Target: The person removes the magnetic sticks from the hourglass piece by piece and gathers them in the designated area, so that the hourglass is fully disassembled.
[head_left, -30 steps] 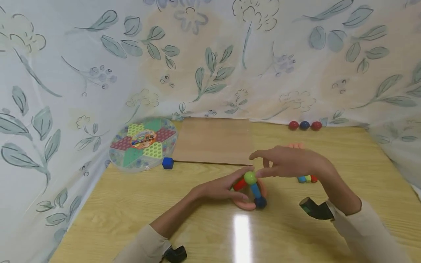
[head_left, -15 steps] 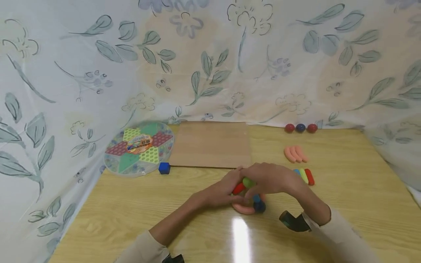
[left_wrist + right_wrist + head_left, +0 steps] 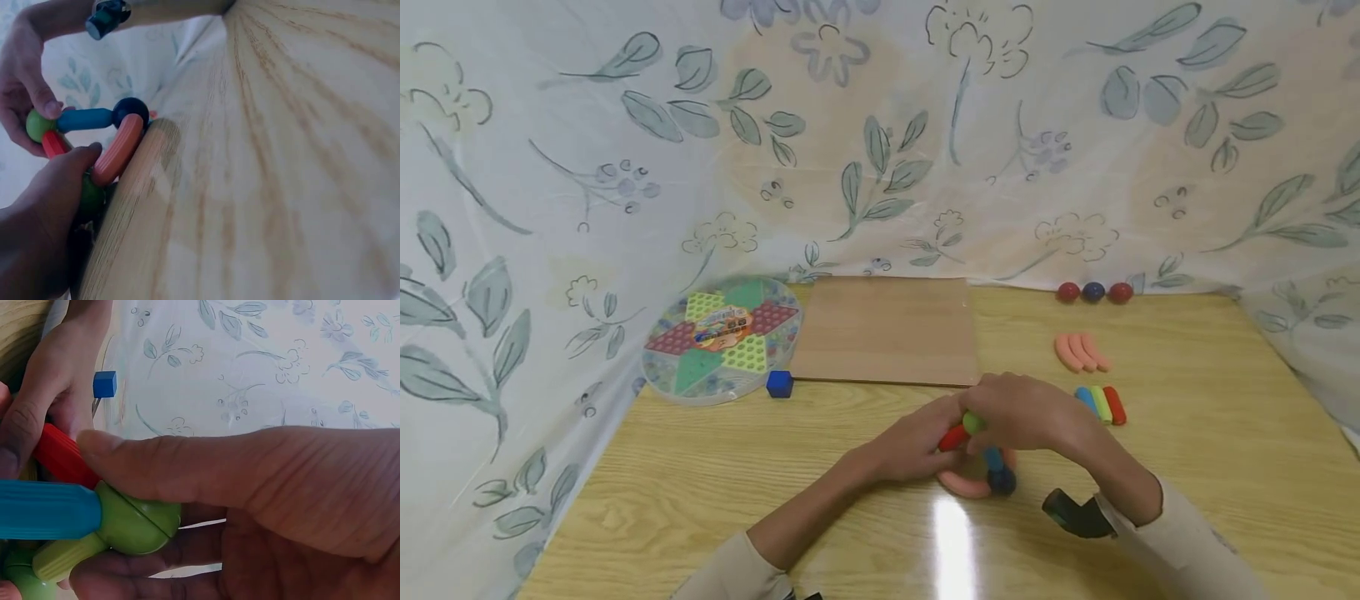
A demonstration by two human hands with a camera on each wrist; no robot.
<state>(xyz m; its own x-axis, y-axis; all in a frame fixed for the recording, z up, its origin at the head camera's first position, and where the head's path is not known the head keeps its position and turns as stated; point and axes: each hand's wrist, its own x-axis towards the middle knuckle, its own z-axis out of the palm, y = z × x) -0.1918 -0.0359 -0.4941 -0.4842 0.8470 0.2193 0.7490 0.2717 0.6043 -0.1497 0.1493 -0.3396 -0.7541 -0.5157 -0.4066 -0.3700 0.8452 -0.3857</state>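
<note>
A toy frame of ribbed rods and balls stands on the table in front of me. Its light green top ball (image 3: 140, 522) joins a blue rod (image 3: 85, 119), a red rod (image 3: 62, 453) and a yellow-green rod (image 3: 65, 557). Low down, a dark blue ball (image 3: 1002, 481) meets a curved salmon rod (image 3: 119, 149). My right hand (image 3: 1026, 408) pinches the top ball between thumb and fingers. On the left side, my left hand (image 3: 913, 443) grips the frame near the red rod, its thumb beside a lower green ball (image 3: 92, 199). The hands partly cover the frame.
Behind the hands lies a flat wooden board (image 3: 883, 329), with a blue cube (image 3: 780, 384) at its near left corner and a round star-patterned game board (image 3: 722, 337) farther left. At right are curved salmon rods (image 3: 1081, 352), straight coloured rods (image 3: 1101, 405) and balls (image 3: 1093, 292).
My right hand has come left from beside the top ball and now pinches it. My left fingers have drawn in around the frame's left side. The frame stays at about the same spot.
</note>
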